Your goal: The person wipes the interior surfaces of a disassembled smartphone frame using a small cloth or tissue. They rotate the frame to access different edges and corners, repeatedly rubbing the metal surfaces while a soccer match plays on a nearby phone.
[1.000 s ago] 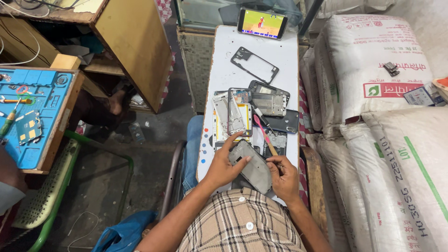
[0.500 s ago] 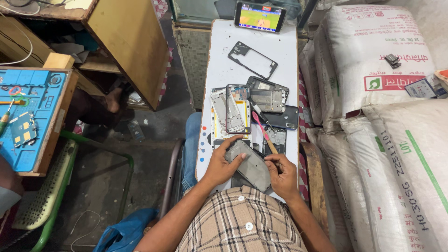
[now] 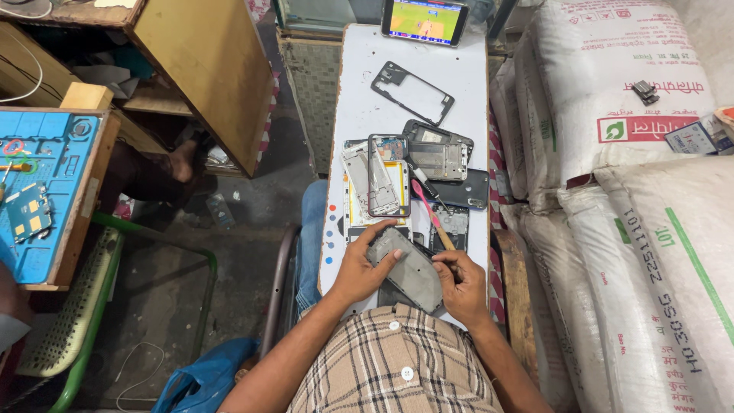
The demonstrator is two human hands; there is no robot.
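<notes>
**Both hands on a grey phone frame at the near end of the white board**

The white board (image 3: pixel 359 115) runs lengthways away from the person, and everything below is placed against it. At its near end, just above the checked shirt (image 3: pixel 397 367), the left hand (image 3: pixel 363 268) holds a grey phone frame (image 3: pixel 409 268) by its left edge, fingers curled over the upper corner and thumb along the side. The frame lies tilted, its long side running from upper left to lower right. The right hand (image 3: pixel 462 283) touches the frame's right edge with its fingers bent close together; whether it pinches a small part or tool, I cannot tell.

Just beyond the hands, around the middle of the board, lies a heap of opened phones and parts (image 3: pixel 417 176), with a pink-handled tool (image 3: pixel 428 210) slanting across it toward the right hand. Farther up the board lies an empty black phone frame (image 3: pixel 413 93), apart from the heap. At the far end a phone with a lit screen (image 3: pixel 425 20) stands propped, showing a green field.

Right of the board, white sacks (image 3: pixel 627 153) are stacked. Well to its left sits a blue work mat (image 3: pixel 38 191) on a wooden bench.
</notes>
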